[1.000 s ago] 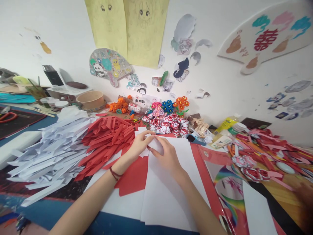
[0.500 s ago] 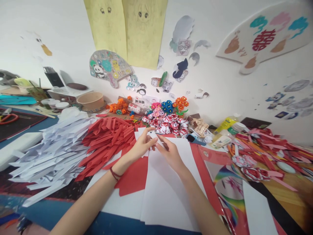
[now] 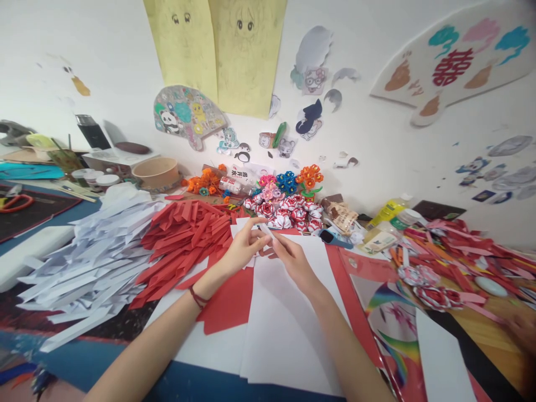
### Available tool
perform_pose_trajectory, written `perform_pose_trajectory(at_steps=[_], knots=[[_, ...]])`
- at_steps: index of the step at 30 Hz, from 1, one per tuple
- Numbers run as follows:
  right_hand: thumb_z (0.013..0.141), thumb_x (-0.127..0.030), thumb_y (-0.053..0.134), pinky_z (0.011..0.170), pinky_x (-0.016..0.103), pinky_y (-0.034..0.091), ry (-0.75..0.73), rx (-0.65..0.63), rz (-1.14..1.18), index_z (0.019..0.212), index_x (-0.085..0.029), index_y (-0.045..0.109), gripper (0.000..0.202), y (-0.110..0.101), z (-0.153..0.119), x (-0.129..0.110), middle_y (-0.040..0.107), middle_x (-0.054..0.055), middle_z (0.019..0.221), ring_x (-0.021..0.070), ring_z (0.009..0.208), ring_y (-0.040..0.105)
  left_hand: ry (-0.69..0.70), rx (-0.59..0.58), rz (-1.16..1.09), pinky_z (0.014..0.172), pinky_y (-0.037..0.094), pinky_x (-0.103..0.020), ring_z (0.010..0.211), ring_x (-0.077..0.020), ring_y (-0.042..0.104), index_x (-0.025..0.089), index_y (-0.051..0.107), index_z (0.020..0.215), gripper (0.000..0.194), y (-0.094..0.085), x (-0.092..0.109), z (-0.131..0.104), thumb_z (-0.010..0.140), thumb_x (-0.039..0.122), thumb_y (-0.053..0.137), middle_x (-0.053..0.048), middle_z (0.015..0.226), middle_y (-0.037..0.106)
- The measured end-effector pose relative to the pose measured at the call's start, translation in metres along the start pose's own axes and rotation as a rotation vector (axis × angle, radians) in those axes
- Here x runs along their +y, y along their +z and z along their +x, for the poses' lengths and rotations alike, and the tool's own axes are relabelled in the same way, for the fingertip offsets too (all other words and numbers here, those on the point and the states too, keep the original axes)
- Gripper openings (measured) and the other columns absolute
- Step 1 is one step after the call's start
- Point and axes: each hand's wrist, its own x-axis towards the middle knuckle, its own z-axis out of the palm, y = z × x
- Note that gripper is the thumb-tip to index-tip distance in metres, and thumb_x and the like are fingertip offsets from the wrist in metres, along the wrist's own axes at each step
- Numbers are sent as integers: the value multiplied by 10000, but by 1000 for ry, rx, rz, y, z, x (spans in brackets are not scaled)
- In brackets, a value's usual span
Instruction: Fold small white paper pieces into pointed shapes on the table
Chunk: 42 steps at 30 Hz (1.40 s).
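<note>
My left hand [image 3: 246, 245] pinches a small piece of folded white paper [image 3: 267, 230] above the far end of the white sheets. From the other side, my right hand [image 3: 288, 254] closes its fingers on the same piece, and the two hands almost touch. Beneath them lies a large white sheet [image 3: 288, 324] over red paper [image 3: 230, 301]. To the left are a heap of folded white strips [image 3: 96, 257] and a heap of folded red strips [image 3: 188, 234]. Red and white paper flowers [image 3: 288, 213] lie just beyond my hands.
Orange flowers [image 3: 205, 181], a round tan container [image 3: 154, 172] and bottles [image 3: 383, 237] line the wall side. Pink and red strips [image 3: 464, 251] lie at the right, near another person's hand [image 3: 521, 329]. Red-handled scissors [image 3: 17, 202] rest at the far left.
My right hand has shifted slightly, with its fingers drawn lower along the white paper. Another person's hand shows more clearly at the right edge.
</note>
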Motion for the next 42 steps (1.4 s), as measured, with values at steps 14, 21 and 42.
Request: perform_pose_trajectory(at_steps=[14,21,42], knots=[[895,-509,454,700,289,501,27,-26,21,1233,-257,575,438,4,-3,-6,639,51,1110,158,783,654,156,254,433,533,409,-183,543,-91,547,203,527,1105,340,4,10,-7,838,405,583,12,712,644],[899,-523,433,683,274,490,11,-39,5,1189,-236,594,438,6,-3,-8,642,57,1065,157,783,645,193,373,572,574,430,-186,563,-108,605,204,632,1101,319,5,9,-11,851,391,566,8,650,686],[930,-509,377,663,274,454,44,30,15,1080,-189,640,441,4,-5,-8,676,60,869,153,702,608,213,357,704,562,391,-165,487,-70,522,217,599,1154,308,10,5,-15,891,348,504,38,582,639]])
